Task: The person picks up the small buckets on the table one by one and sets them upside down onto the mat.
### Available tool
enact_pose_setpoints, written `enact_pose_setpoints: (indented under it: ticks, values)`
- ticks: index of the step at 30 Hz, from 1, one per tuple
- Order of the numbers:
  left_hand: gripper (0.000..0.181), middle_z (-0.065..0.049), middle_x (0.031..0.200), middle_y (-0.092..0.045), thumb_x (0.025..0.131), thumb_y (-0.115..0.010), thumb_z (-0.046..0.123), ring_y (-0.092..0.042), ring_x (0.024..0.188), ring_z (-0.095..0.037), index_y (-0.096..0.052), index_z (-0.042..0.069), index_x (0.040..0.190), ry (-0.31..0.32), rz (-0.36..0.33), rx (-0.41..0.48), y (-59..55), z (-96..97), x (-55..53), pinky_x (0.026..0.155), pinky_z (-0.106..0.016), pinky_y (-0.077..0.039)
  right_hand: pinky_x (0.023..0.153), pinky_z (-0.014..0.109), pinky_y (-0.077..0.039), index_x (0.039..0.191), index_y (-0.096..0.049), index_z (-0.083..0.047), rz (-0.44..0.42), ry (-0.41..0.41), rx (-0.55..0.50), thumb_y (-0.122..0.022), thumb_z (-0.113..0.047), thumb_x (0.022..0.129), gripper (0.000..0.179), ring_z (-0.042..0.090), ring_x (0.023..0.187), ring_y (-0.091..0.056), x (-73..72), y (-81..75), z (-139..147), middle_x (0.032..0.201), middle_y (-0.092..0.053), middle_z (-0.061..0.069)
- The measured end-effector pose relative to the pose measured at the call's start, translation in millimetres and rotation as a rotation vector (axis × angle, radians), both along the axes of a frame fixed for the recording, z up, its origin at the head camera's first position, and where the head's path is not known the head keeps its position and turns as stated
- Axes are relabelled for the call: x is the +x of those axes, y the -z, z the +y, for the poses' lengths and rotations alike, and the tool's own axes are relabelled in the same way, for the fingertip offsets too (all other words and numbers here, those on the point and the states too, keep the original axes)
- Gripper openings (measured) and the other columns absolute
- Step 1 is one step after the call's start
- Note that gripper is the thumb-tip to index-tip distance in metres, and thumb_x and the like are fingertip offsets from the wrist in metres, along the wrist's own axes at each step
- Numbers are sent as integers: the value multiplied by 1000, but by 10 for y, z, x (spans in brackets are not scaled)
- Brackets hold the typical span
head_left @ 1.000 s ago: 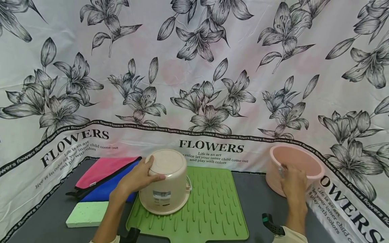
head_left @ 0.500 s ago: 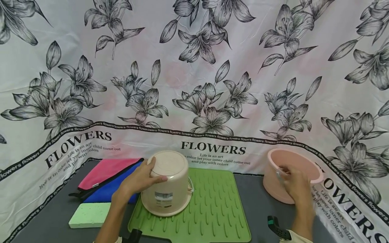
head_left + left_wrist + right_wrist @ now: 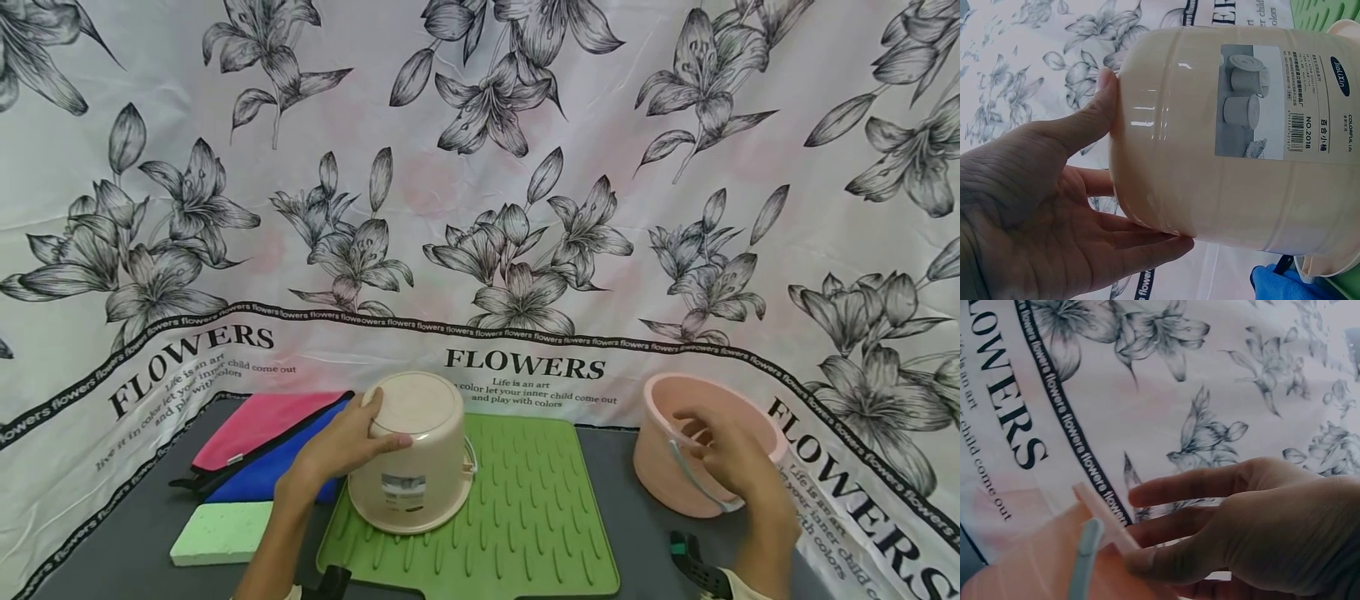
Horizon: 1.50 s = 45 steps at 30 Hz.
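Note:
A cream bucket (image 3: 420,467) stands upside down on a green textured mat (image 3: 525,500). My left hand (image 3: 341,442) grips its upturned base, thumb on one side and fingers on the other, as the left wrist view shows. A paper label (image 3: 1279,103) is on the bucket's side. On the right a pink bucket (image 3: 663,471) stands upright. My right hand (image 3: 731,454) is over its near rim, fingers parted and loosely bent. The pale grey handle (image 3: 693,475) hangs down the bucket's front, outside the fingers. Whether the thumb touches the rim is unclear.
Left of the mat lie a pink cloth (image 3: 266,425) and a blue cloth (image 3: 270,471) with dark edging, partly overlapping. A light green block (image 3: 221,533) sits nearer me. A flower-printed white sheet (image 3: 480,208) hangs behind the dark grey table (image 3: 607,467).
The pink bucket has shifted left and nearer to me. My right hand has let go of its handle, which now hangs in front. The left hand stays on the cream bucket.

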<state>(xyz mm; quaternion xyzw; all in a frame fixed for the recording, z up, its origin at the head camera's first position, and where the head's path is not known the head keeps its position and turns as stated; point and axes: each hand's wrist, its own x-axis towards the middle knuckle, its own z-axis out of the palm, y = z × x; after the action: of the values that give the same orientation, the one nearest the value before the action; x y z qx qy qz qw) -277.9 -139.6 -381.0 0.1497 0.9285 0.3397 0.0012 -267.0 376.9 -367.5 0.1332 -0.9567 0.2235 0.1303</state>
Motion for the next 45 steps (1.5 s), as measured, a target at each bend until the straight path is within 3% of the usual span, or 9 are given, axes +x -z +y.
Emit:
enact_pose_setpoints:
  ticks: [6, 11, 14, 19, 22, 26, 30, 36, 45]
  values:
    - [109, -44, 165, -16, 94, -74, 54, -27, 151, -63, -19, -10, 162, -12, 0, 3, 32, 17, 7, 117, -72, -36, 71, 31, -57, 137, -58, 7, -54, -104, 14, -69, 16, 86, 53, 22, 86, -67, 106, -77, -25, 107, -72, 18]
    - [109, -44, 164, -16, 94, -73, 55, -28, 150, -62, -19, -10, 162, -13, -1, -3, 35, 17, -1, 117, -72, -37, 66, 26, -57, 131, -62, 6, 100, -196, 29, -74, 14, 85, 48, 10, 80, -69, 140, -98, -29, 96, -72, 7]
    - [109, -44, 164, -18, 94, -73, 55, -31, 149, -62, -19, -11, 162, -10, 4, -5, 26, 5, -8, 116, -71, -39, 70, 31, -59, 126, -65, 8, 160, -181, 48, -78, 7, 85, 43, 19, 84, -72, 117, -80, -41, 99, -74, 13]
    - [109, -45, 163, -18, 94, -73, 55, -32, 148, -62, -19, -11, 161, -6, 15, -4, 11, -28, -21, 115, -71, -40, 86, 48, -61, 126, -63, 13, -116, -111, 43, -73, -10, 97, 38, 43, 104, -70, 33, -101, -141, 119, -69, 30]
    - [110, -45, 164, -16, 94, -73, 56, -30, 149, -63, -18, -11, 162, -3, 16, -8, 20, -35, -33, 115, -71, -40, 72, 37, -56, 103, -68, 8, -231, -146, 28, -68, -9, 100, 17, 27, 84, -69, -5, -126, -196, 94, -70, 19]
    - [109, -44, 165, -16, 93, -73, 55, -30, 150, -62, -18, -10, 162, -7, 15, -3, 27, -21, -34, 116, -71, -39, 62, 29, -49, 87, -68, -4, -245, -228, 34, -66, -8, 100, 14, 11, 71, -63, 10, -146, -225, 79, -66, 1]
    - [109, -45, 163, -19, 93, -75, 54, -33, 148, -61, -19, -10, 162, -8, 20, -8, 14, -6, -20, 115, -70, -41, 77, 27, -60, 101, -74, -4, -239, -304, 26, -70, -13, 100, 10, 14, 91, -75, 68, -163, -245, 95, -77, 4]
    - [108, -44, 164, -18, 94, -74, 53, -35, 148, -60, -19, -10, 162, -6, 19, 0, 5, 9, -18, 115, -69, -41, 79, 25, -61, 114, -72, 5, -253, -376, -6, -72, -15, 98, 26, 6, 91, -75, 132, -177, -330, 103, -80, 10]
    - [109, -44, 164, -16, 93, -75, 54, -32, 149, -61, -19, -10, 162, -8, 3, -12, -5, 4, -6, 115, -70, -41, 73, 31, -56, 113, -72, -4, -301, -230, 13, -78, -31, 94, 34, 14, 87, -68, 161, -165, -519, 96, -76, 2]
